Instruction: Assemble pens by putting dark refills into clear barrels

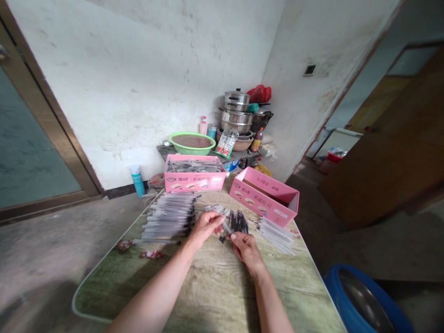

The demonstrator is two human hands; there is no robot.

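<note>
Over the middle of the table, a translucent pen (226,227) slants between my two hands. My left hand (207,226) pinches its upper end. The fingers of my right hand (247,249) are closed at its lower end. Just below the pen is a small black piece (222,239), perhaps a pen cap. Beyond my right hand lies a cluster of black pen caps (239,222). A row of pens with dark tips (169,215) is spread left of my left hand. Right of the caps lie several pale, translucent pen barrels (277,236).
A pink box (194,181) full of pens stands at the table's far edge. Another pink box (265,196) sits to its right. Behind them, a shelf carries a green basin (192,150) and stacked pots (236,120). A blue tub (333,282) stands at the lower right.
</note>
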